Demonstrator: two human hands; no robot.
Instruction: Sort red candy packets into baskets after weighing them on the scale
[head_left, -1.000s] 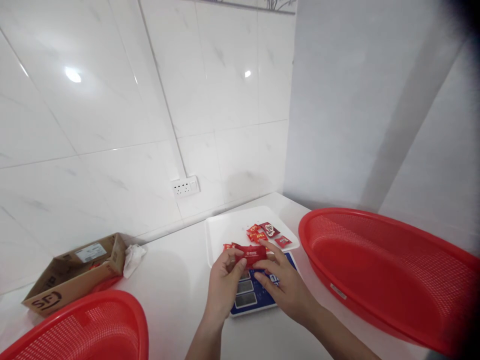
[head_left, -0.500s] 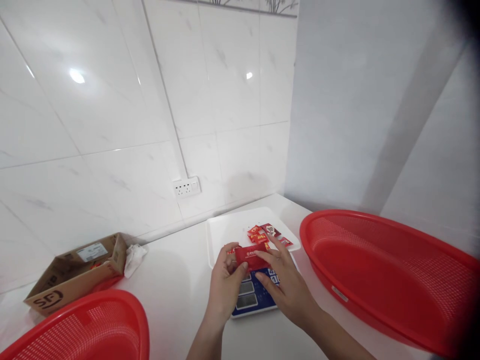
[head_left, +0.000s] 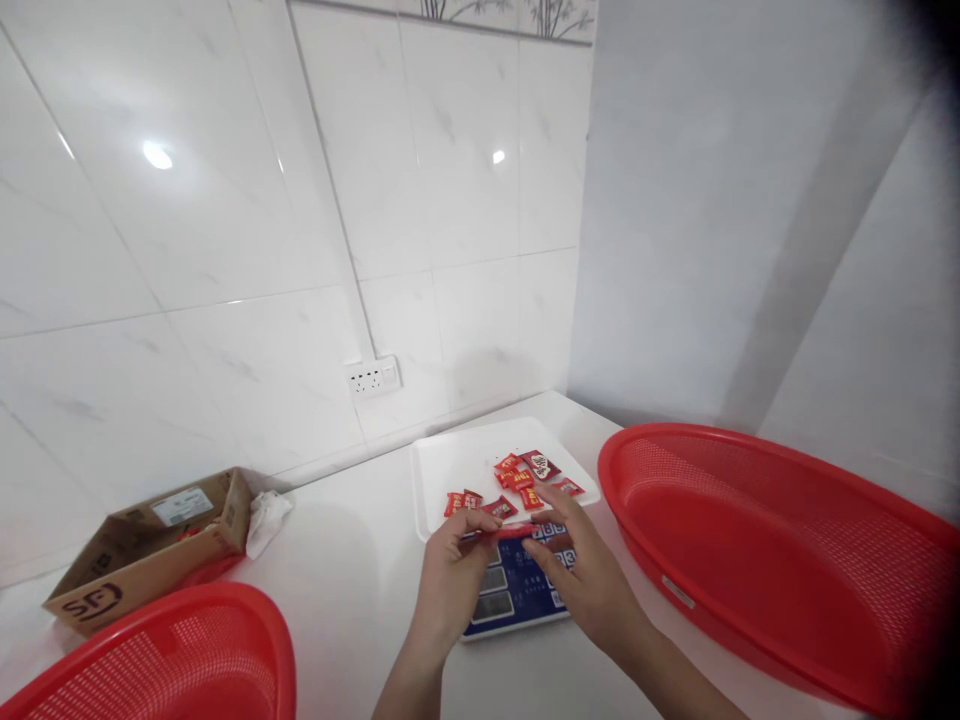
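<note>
The left hand (head_left: 454, 575) and the right hand (head_left: 591, 572) hold together one red packet (head_left: 515, 532) over the scale (head_left: 529, 595).

The packet is at the lower middle of the frame and shows almost only its edge; the left hand is narrow, pinching the left end between thumb and fingers, while the right hand has thumb and fingers close about the right end, its index finger lifted apart. Behind them, on the white tray (head_left: 454, 455), lie small packets (head_left: 517, 480), mostly red, some overlapping. The scale stands on the table (head_left: 337, 590). One red basket (head_left: 259, 625) is at the lower left corner, another basket (head_left: 742, 540) at the lower right; the brown box (head_left: 180, 560) is at the left, just beside crumpled white paper (head_left: 268, 517).
</note>
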